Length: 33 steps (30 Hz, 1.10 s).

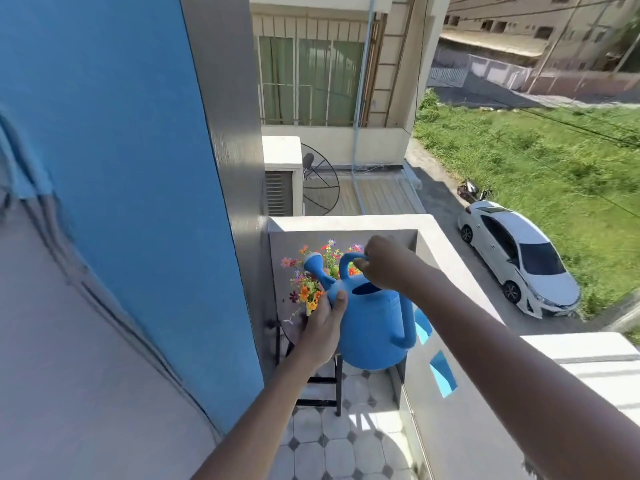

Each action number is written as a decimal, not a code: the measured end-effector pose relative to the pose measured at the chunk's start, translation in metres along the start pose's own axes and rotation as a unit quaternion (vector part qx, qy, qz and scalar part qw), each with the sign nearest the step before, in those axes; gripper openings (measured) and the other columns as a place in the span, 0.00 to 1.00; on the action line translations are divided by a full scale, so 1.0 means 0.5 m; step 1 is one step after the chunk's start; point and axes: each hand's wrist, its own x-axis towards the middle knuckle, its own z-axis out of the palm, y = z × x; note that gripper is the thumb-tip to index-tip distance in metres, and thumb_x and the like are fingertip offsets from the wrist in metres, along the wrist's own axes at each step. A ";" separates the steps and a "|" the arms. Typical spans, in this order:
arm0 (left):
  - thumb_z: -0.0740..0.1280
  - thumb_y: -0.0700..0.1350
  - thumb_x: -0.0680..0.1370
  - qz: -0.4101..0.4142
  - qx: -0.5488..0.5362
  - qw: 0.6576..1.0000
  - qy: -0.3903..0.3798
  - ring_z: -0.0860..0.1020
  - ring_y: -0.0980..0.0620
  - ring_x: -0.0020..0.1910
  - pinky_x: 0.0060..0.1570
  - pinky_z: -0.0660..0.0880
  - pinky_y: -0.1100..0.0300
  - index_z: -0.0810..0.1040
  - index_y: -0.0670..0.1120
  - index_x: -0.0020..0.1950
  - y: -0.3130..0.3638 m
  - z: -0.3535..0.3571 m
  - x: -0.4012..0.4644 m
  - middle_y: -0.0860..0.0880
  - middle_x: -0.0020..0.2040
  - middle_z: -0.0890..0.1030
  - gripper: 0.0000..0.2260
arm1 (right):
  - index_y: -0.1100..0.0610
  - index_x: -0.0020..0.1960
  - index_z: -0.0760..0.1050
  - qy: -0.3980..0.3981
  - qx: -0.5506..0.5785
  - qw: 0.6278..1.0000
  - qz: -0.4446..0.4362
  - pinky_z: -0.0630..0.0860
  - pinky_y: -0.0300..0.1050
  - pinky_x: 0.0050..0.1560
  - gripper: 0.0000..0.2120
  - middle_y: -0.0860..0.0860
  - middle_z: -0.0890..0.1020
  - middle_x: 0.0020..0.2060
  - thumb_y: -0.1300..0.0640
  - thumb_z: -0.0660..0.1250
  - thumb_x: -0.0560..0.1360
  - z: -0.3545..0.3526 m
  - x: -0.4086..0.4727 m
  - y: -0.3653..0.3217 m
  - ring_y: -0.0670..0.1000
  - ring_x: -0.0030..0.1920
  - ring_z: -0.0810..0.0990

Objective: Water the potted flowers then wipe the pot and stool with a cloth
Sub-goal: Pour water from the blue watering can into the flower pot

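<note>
Blue plastic watering can [372,327] is held in the air over the balcony corner, spout tilted up and left, its rose head [312,261] level with the flowers [308,289]. Right hand [384,263] is seen at the top loop handle, its grip pinching the handle between curled fingers. Left hand [323,332] is pressed flat against the can's left side below the spout, grip spread, thumb [341,299] resting on the body near the spout base. Mixed orange, red, pink and purple blooms are seen just behind the can; their pot is hidden by the can and left hand. Black stool [325,379] is partly seen beneath, legs on the tiled floor [332,445]. White balcony wall [349,223] borders the corner. White car [519,258] is parked on the street below.
</note>
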 end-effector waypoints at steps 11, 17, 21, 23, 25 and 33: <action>0.48 0.52 0.85 0.030 -0.010 0.999 -0.031 0.76 0.74 0.38 0.38 0.72 0.77 0.69 0.58 0.53 0.026 0.012 0.036 0.55 0.49 0.77 0.11 | 0.57 0.32 0.65 0.018 0.029 0.999 0.024 0.58 0.39 0.26 0.18 0.52 0.70 0.32 0.54 0.65 0.78 -0.026 0.032 0.005 0.50 0.27 0.64; 0.49 0.56 0.83 0.011 0.008 0.999 -0.042 0.76 0.71 0.47 0.42 0.73 0.77 0.67 0.52 0.64 0.028 0.010 0.057 0.56 0.55 0.77 0.15 | 0.60 0.35 0.69 0.019 0.035 0.999 0.027 0.58 0.38 0.26 0.15 0.52 0.70 0.32 0.55 0.65 0.78 -0.039 0.040 0.014 0.50 0.26 0.63; 0.48 0.61 0.82 -0.006 0.013 0.999 -0.033 0.75 0.60 0.55 0.49 0.72 0.67 0.66 0.52 0.66 0.029 0.016 0.068 0.51 0.59 0.76 0.19 | 0.59 0.36 0.70 0.016 0.037 0.999 0.027 0.59 0.39 0.26 0.14 0.51 0.71 0.33 0.55 0.65 0.78 -0.040 0.052 0.022 0.50 0.26 0.65; 0.48 0.60 0.82 -0.010 0.017 0.999 -0.036 0.74 0.63 0.53 0.49 0.72 0.66 0.66 0.53 0.65 0.028 0.021 0.074 0.55 0.55 0.76 0.18 | 0.59 0.34 0.69 0.015 0.041 0.999 0.032 0.59 0.39 0.26 0.15 0.52 0.70 0.32 0.55 0.65 0.77 -0.040 0.058 0.031 0.50 0.26 0.64; 0.49 0.65 0.80 -0.010 0.025 0.999 -0.039 0.76 0.59 0.55 0.55 0.75 0.59 0.67 0.52 0.66 0.033 0.028 0.080 0.54 0.56 0.77 0.23 | 0.59 0.32 0.68 0.019 0.050 0.998 0.037 0.59 0.39 0.27 0.17 0.53 0.71 0.31 0.56 0.66 0.77 -0.040 0.060 0.044 0.51 0.26 0.64; 0.47 0.72 0.75 -0.008 0.054 0.995 -0.078 0.76 0.58 0.58 0.54 0.74 0.58 0.65 0.52 0.70 0.054 0.072 0.114 0.52 0.62 0.76 0.32 | 0.61 0.34 0.72 0.032 0.052 0.995 0.080 0.63 0.39 0.27 0.14 0.53 0.73 0.31 0.56 0.66 0.76 -0.061 0.067 0.106 0.52 0.27 0.68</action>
